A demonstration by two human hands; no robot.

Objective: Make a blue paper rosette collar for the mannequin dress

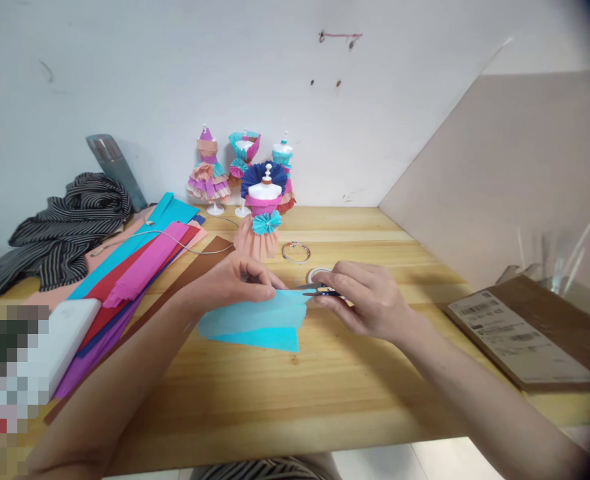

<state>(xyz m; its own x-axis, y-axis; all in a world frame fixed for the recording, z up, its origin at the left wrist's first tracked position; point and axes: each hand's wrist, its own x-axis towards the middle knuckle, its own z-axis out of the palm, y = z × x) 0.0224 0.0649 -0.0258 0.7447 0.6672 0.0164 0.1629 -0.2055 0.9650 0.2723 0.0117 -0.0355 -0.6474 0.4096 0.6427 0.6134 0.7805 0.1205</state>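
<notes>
My left hand [239,280] pinches the upper edge of a light blue sheet of crepe paper [255,313] above the wooden table. In my right hand [365,297] is a pair of scissors [319,292], its blades at the paper's upper right edge, near my left fingertips. A brighter blue piece of paper [269,339] shows below the sheet; whether the two are joined I cannot tell. Behind the scissors lies a roll of tape [319,274], partly covered by my right hand. Just beyond my hands stands a small dress form [265,193] in a pleated peach paper skirt with a blue rosette.
Several coloured paper strips [139,267] lie at the left beside a striped cloth [75,220] and a flask [117,170]. More dressed forms [208,167] stand by the wall. A bangle-like ring [296,252] lies behind the tape. A cardboard box [529,333] sits at the right edge.
</notes>
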